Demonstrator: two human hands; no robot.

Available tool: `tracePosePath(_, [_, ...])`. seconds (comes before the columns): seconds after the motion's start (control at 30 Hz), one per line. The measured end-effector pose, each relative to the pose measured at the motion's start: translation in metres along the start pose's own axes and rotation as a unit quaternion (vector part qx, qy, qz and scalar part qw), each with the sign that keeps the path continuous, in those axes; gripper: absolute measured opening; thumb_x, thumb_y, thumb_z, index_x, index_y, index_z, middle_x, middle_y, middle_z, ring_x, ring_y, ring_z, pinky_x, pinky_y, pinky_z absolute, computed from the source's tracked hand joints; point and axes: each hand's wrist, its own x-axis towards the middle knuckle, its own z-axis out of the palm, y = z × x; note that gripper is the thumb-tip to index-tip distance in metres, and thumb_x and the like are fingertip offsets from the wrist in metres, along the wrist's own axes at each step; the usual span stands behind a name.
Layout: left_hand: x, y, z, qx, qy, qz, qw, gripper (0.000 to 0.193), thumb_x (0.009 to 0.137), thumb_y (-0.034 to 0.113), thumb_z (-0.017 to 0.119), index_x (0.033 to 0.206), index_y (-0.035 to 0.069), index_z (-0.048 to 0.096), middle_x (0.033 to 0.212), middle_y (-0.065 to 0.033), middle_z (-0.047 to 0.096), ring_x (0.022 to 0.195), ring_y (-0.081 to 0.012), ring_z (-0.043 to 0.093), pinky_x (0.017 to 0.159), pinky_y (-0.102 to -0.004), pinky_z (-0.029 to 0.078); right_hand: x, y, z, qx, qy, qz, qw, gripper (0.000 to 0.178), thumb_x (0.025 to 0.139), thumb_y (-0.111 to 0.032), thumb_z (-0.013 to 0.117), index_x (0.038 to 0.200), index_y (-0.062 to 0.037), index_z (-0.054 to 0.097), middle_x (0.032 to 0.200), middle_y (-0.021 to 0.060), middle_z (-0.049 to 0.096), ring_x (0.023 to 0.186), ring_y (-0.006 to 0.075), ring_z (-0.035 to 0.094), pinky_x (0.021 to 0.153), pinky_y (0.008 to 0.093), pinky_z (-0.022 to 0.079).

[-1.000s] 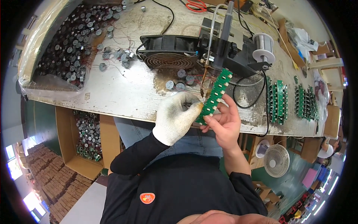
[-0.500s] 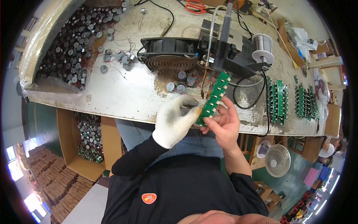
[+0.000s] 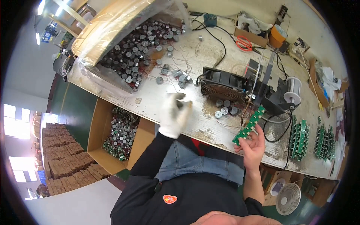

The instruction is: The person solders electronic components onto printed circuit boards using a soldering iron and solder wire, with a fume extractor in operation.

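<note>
Evidently the right hand (image 3: 254, 147) grips the board (image 3: 249, 125) by its near end so that most of the green strip is left uncovered, its small components facing up. Thumb and fingers are clamped on that end, above the tabletop's (image 3: 152, 104) front edge; the board slants out of the grip toward the back, its far end in front of the solder reel's stand. The iron (image 3: 268, 71) leans in a holder with its tip down, probably so that no hand need carry it, and the tip shows just beside the board; whether they touch, I cannot tell. The fan (image 3: 221, 86) stands close by, perhaps to pull fumes away, and the reel (image 3: 293, 90) sits upright within reach. The left hand (image 3: 174, 118), gloved probably against heat, is blurred over the front edge, thumb and fingers apart with nothing visible between them, well away from the board. Nearest it lie loose discs (image 3: 182, 78), with a heap (image 3: 138, 56) toward the back left corner; a few more (image 3: 224, 111) sit before the fan. Board stacks (image 3: 299, 140) stand near the right end, seemingly lined up for easy picking.
</note>
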Motion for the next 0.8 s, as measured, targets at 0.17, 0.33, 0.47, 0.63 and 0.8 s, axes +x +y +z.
tracePosePath(0.17, [0.045,-0.016,-0.033,0.317,0.089,0.057,0.943,0.041,0.074,0.011,0.068,0.112,0.004,0.057,0.105,-0.017,0.056,0.088,-0.03,0.06,0.078,-0.037,0.049,-0.001,0.001,-0.001,-0.003,-0.001,0.002,1.0,0.065,0.079,0.01,0.06,0.135,0.0022,0.027,0.106,0.0153,0.052,0.063,0.0188,0.064,0.049,0.0255,0.053])
tracePosePath(0.33, [0.074,-0.021,-0.048,0.375,0.009,0.055,0.925,0.016,0.072,0.011,0.067,0.087,0.006,0.067,0.098,-0.0151,0.058,0.087,-0.0334,0.059,0.076,-0.0373,0.049,-0.001,0.001,0.001,-0.005,0.004,-0.015,1.0,0.064,0.079,0.01,0.059,0.134,0.0032,0.027,0.106,0.0157,0.052,0.062,0.0191,0.064,0.049,0.0256,0.053])
tracePosePath(0.47, [0.064,-0.021,-0.058,0.074,-0.044,-0.004,0.996,0.015,0.078,0.015,0.064,0.086,0.002,0.068,0.089,-0.0111,0.065,0.072,-0.021,0.06,0.066,-0.0313,0.047,-0.001,0.0,0.001,0.0,0.002,-0.012,1.0,0.064,0.08,0.01,0.059,0.134,0.0035,0.027,0.106,0.0162,0.052,0.063,0.0192,0.064,0.049,0.0254,0.053])
tracePosePath(0.63, [0.023,-0.012,-0.052,-0.417,-0.164,-0.21,0.869,0.023,0.082,0.011,0.064,0.099,-0.005,0.061,0.092,-0.0114,0.065,0.068,-0.0118,0.057,0.059,-0.0224,0.041,-0.001,0.001,0.001,-0.005,-0.004,-0.009,1.0,0.063,0.08,0.01,0.058,0.134,0.0022,0.027,0.105,0.0162,0.053,0.064,0.0187,0.064,0.05,0.0245,0.052])
tracePosePath(0.8, [-0.002,-0.003,-0.036,-0.52,-0.216,-0.25,0.788,0.023,0.085,0.019,0.063,0.096,-0.002,0.058,0.084,-0.0122,0.062,0.068,-0.0152,0.058,0.057,-0.0218,0.042,0.0,-0.001,0.001,-0.004,-0.014,-0.006,1.0,0.061,0.08,0.01,0.058,0.133,0.0011,0.029,0.102,0.0153,0.056,0.065,0.0177,0.064,0.05,0.0233,0.052])
